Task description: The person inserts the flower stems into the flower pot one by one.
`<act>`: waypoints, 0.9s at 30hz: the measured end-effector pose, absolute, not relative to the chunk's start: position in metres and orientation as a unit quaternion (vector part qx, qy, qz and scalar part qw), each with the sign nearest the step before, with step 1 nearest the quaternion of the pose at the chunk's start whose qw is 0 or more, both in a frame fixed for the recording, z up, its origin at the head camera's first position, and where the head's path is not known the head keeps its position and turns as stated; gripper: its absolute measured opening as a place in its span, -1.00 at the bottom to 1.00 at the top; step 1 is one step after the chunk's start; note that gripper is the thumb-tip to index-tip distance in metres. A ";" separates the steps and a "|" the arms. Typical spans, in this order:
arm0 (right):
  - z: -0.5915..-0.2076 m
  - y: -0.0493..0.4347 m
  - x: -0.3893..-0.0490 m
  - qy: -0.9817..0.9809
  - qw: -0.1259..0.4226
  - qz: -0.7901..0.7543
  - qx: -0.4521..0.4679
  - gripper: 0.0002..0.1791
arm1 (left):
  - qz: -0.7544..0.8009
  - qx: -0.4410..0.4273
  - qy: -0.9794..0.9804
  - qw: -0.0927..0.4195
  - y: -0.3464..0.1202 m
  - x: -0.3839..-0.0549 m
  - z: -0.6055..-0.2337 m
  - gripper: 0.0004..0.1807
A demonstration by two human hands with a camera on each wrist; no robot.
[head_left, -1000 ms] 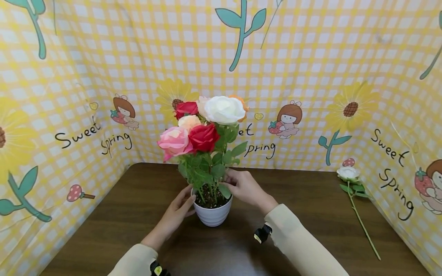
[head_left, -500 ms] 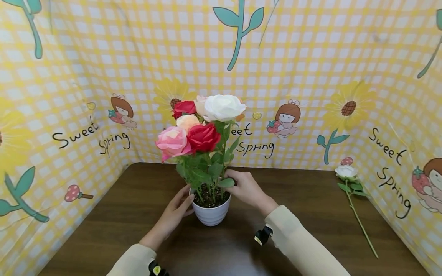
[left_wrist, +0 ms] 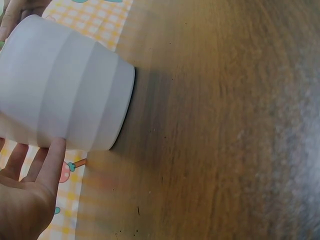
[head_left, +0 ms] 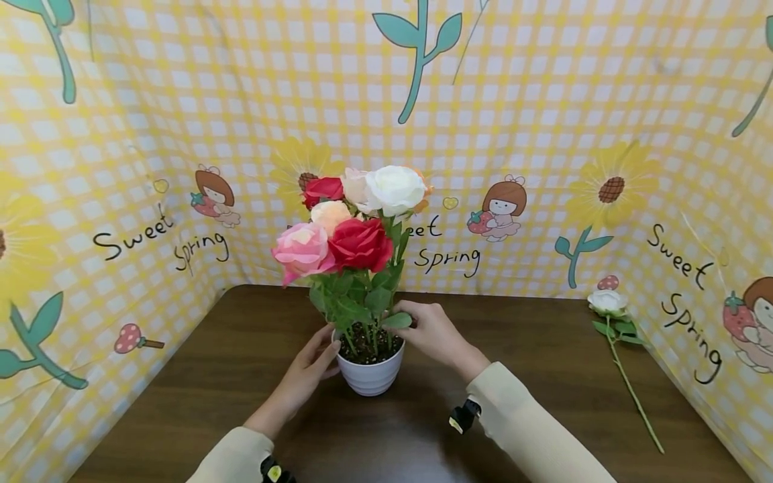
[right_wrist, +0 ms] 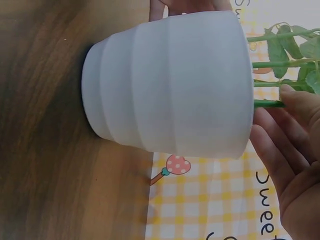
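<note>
A white ribbed flower pot (head_left: 370, 379) stands upright on the table, filled with dark soil (head_left: 364, 345) and several artificial roses. My left hand (head_left: 304, 372) rests its extended fingers against the pot's left side, as the left wrist view also shows. At the right rim my right hand (head_left: 437, 332) pinches a green stem (right_wrist: 270, 103) between thumb and fingers; this stem rises to the white rose (head_left: 395, 190). Its lower fingertips are right at the rim in the right wrist view. A red rose (head_left: 361, 245) and a pink rose (head_left: 302, 249) are in front.
Another white rose (head_left: 606, 303) with a long stem lies on the dark wooden table (head_left: 513, 382) at the right. Yellow checked cloth (head_left: 531, 87) walls the table at the back and both sides.
The white rose in the pot has turned and now looks narrower, and its side leaves have swung inward. The front red rose has shifted slightly right. My left hand stays in place.
</note>
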State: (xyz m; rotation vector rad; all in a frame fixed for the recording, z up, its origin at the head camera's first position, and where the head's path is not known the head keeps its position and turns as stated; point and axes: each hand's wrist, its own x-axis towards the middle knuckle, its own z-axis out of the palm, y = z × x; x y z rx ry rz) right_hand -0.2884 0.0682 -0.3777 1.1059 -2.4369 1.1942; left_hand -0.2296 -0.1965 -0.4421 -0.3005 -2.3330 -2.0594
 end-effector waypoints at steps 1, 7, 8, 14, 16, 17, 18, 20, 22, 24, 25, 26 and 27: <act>-0.378 0.069 -0.288 -0.828 0.107 0.404 0.374 -0.86 | -0.658 -0.096 -0.747 0.007 -0.196 -0.230 -0.442 -0.38; -0.379 0.075 -0.288 -0.825 0.101 0.417 0.367 -0.76 | -0.654 -0.095 -0.751 0.006 -0.196 -0.230 -0.442 -0.38; -0.379 0.076 -0.289 -0.824 0.098 0.422 0.365 -0.75 | -0.653 -0.095 -0.751 0.007 -0.196 -0.230 -0.441 -0.38; -0.376 0.088 -0.290 -0.828 0.091 0.422 0.358 -0.74 | -0.655 -0.098 -0.749 0.007 -0.196 -0.229 -0.440 -0.38; -0.376 0.093 -0.290 -0.826 0.092 0.424 0.359 -0.75 | -0.656 -0.098 -0.748 0.006 -0.196 -0.229 -0.440 -0.39; -0.376 0.095 -0.290 -0.825 0.092 0.425 0.360 -0.75 | -0.656 -0.098 -0.748 0.005 -0.196 -0.229 -0.440 -0.39; -0.376 0.098 -0.290 -0.825 0.093 0.426 0.361 -0.75 | -0.656 -0.098 -0.748 0.005 -0.196 -0.229 -0.440 -0.39; -0.376 0.105 -0.290 -0.825 0.096 0.425 0.360 -0.75 | -0.656 -0.099 -0.748 0.006 -0.196 -0.229 -0.441 -0.39; -0.376 0.113 -0.290 -0.828 0.097 0.423 0.356 -0.76 | -0.657 -0.099 -0.748 0.007 -0.196 -0.230 -0.441 -0.38; -0.376 0.121 -0.290 -0.831 0.099 0.420 0.351 -0.77 | -0.657 -0.097 -0.747 0.008 -0.197 -0.230 -0.442 -0.38; -0.377 0.126 -0.290 -0.833 0.100 0.418 0.347 -0.78 | -0.657 -0.096 -0.748 0.009 -0.197 -0.231 -0.442 -0.38; -0.377 0.131 -0.289 -0.836 0.102 0.416 0.344 -0.79 | -0.657 -0.095 -0.748 0.009 -0.197 -0.231 -0.443 -0.38; -0.378 0.136 -0.289 -0.838 0.104 0.414 0.341 -0.79 | -0.657 -0.094 -0.748 0.008 -0.197 -0.231 -0.443 -0.38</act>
